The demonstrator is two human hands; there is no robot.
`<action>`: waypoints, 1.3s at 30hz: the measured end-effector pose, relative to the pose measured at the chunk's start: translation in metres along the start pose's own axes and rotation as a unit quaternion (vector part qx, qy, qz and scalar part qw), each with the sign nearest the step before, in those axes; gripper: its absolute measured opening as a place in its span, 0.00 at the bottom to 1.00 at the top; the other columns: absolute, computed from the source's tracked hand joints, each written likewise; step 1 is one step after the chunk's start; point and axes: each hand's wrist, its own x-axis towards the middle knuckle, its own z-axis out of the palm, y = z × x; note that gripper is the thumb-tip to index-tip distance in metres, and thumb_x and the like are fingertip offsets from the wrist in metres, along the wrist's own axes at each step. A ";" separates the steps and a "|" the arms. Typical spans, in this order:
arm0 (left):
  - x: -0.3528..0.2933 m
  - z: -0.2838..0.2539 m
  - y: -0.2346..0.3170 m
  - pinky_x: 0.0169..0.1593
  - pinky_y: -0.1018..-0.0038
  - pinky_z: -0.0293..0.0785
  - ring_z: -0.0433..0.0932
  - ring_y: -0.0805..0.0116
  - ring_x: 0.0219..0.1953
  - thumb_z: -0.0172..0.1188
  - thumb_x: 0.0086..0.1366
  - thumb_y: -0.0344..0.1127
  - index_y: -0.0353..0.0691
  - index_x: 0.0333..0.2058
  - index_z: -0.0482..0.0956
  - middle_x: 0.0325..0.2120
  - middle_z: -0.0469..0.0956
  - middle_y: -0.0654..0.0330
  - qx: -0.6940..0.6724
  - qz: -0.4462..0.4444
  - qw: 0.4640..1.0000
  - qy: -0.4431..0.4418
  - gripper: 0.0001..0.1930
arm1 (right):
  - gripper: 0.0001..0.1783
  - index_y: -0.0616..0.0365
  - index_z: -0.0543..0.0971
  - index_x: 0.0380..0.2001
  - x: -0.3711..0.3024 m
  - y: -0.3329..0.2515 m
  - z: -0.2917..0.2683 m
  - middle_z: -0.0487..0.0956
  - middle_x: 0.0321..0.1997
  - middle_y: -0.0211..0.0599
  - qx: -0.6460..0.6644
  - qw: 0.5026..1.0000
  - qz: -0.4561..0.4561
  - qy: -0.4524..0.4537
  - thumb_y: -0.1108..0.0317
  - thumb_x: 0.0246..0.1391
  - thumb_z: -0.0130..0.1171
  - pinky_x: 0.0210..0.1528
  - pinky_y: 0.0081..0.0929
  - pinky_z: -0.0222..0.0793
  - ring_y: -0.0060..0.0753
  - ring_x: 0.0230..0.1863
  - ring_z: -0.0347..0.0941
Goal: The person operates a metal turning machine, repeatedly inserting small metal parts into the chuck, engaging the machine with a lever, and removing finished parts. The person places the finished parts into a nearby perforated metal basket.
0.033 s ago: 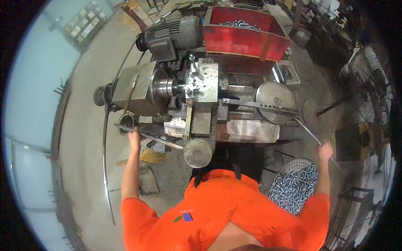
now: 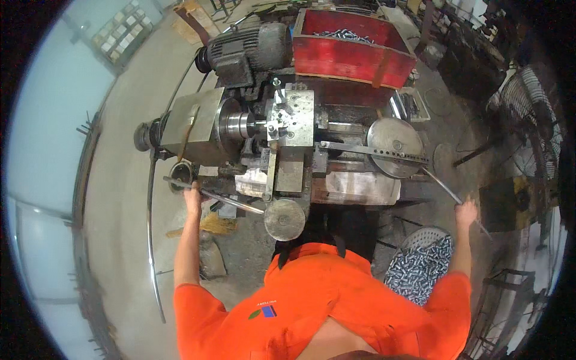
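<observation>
My left hand [image 2: 191, 195] is closed around the outer part of a metal lever [image 2: 231, 203], which runs to a small round disc [image 2: 284, 220] at the machine's front. On the right, my right hand [image 2: 465, 213] grips a long rod handle [image 2: 443, 185] coming off a larger round plate [image 2: 393, 144]. A flat bar with a row of holes [image 2: 372, 151] links that plate to the machine's middle. Between my hands, a steel tool block [image 2: 298, 117] sits close to the round chuck [image 2: 237, 125] on the spindle.
Behind the machine are a grey electric motor [image 2: 249, 54] and a red bin [image 2: 354, 60] with small metal parts inside. A perforated basket [image 2: 427, 235] full of shiny cylindrical pieces stands low at my right. A wire-guarded fan [image 2: 534, 102] is at far right.
My right hand has shifted up very slightly with the rod handle. My left hand stays in place on its lever.
</observation>
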 end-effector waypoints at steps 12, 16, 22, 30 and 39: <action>0.003 -0.045 -0.120 0.38 0.62 0.74 0.78 0.53 0.34 0.51 0.59 0.60 0.32 0.36 0.74 0.29 0.78 0.47 0.585 0.113 0.784 -0.173 0.30 | 0.41 0.65 0.65 0.55 -0.098 -0.153 -0.089 0.65 0.58 0.57 0.313 0.950 0.024 -0.007 0.69 0.30 0.56 0.61 0.37 0.55 0.57 0.59 0.60; -0.017 -0.006 -0.150 0.39 0.60 0.73 0.77 0.48 0.36 0.49 0.58 0.60 0.37 0.33 0.74 0.31 0.77 0.46 0.628 0.080 0.769 -0.084 0.27 | 0.32 0.61 0.73 0.48 -0.124 -0.169 -0.078 0.73 0.52 0.50 0.339 0.931 0.051 -0.125 0.67 0.30 0.59 0.55 0.36 0.64 0.52 0.52 0.69; -0.030 0.018 -0.170 0.37 0.57 0.73 0.78 0.49 0.35 0.50 0.59 0.55 0.33 0.33 0.73 0.33 0.78 0.47 0.497 0.078 0.858 -0.106 0.24 | 0.23 0.63 0.78 0.37 -0.111 -0.204 -0.118 0.78 0.39 0.48 0.418 0.898 0.024 -0.132 0.70 0.30 0.56 0.44 0.33 0.70 0.47 0.41 0.75; -0.023 -0.018 -0.158 0.41 0.58 0.72 0.76 0.48 0.41 0.59 0.55 0.50 0.38 0.42 0.71 0.35 0.77 0.45 0.579 0.039 0.801 -0.151 0.23 | 0.21 0.61 0.79 0.36 -0.031 -0.230 -0.190 0.79 0.35 0.45 0.468 0.878 -0.062 -0.074 0.72 0.31 0.55 0.42 0.32 0.70 0.44 0.37 0.76; -0.027 -0.116 -0.043 0.38 0.60 0.73 0.77 0.50 0.32 0.56 0.58 0.40 0.44 0.45 0.76 0.27 0.78 0.49 0.408 0.088 0.907 -0.055 0.16 | 0.23 0.62 0.78 0.37 0.053 -0.443 -0.331 0.78 0.38 0.46 0.589 0.707 -0.389 -0.043 0.69 0.30 0.56 0.46 0.32 0.69 0.47 0.41 0.74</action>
